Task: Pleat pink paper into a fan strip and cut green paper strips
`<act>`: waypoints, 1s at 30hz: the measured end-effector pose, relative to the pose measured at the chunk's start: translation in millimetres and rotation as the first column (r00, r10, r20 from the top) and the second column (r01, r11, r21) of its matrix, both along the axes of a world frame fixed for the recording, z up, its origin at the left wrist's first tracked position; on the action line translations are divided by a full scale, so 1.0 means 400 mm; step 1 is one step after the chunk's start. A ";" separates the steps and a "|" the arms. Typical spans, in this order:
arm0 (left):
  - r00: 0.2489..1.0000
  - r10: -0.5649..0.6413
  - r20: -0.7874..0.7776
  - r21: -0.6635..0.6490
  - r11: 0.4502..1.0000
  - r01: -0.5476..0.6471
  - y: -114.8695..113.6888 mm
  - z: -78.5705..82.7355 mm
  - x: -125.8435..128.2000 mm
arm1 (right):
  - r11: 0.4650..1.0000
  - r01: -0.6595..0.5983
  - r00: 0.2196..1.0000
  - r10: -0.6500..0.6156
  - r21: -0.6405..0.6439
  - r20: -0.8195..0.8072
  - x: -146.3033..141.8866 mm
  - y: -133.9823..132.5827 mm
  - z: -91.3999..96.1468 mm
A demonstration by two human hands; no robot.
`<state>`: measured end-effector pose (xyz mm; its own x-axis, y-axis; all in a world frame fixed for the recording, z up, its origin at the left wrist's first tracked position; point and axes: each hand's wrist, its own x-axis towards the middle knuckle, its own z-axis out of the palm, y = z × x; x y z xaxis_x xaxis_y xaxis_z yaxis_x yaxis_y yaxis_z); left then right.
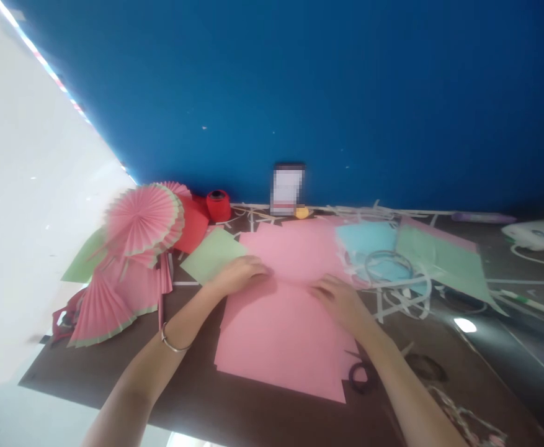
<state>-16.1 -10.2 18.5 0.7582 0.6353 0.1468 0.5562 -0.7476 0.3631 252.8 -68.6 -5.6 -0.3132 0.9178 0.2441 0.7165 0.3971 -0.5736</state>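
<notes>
Several pink paper sheets [285,341] lie in a loose, uneven stack in front of me. An upper pink sheet [299,251] bends slightly along its near edge, which both hands hold. My left hand [244,273], with a bracelet at the wrist, has its fingers curled at the left end of that edge. My right hand [341,301] pinches the same edge farther right; its fingertips are slightly blurred. Black-handled scissors [359,375] lie partly under the stack's right side, near my right forearm. A green sheet [213,254] sits beside my left hand.
Folded pink fans with green edges [136,220] are piled at the left. A red container [218,206] and a propped phone [288,189] stand by the blue wall [346,93]. White paper strips [404,298], blue paper [367,239] and green paper [443,261] lie to the right.
</notes>
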 end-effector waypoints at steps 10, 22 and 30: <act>0.998 -0.022 -0.065 0.051 0.998 0.025 0.003 0.001 -0.023 | 0.964 -0.147 0.967 0.093 0.220 0.238 0.006 -0.012 0.021; 0.945 -0.085 -0.316 0.216 0.963 0.159 -0.021 0.035 -0.013 | 0.952 -0.230 0.882 0.115 0.204 0.458 -0.003 -0.040 0.049; 0.979 0.026 -0.203 0.083 0.997 -0.009 -0.035 0.037 -0.007 | 0.979 -0.065 0.986 0.033 0.194 0.166 -0.024 -0.041 0.036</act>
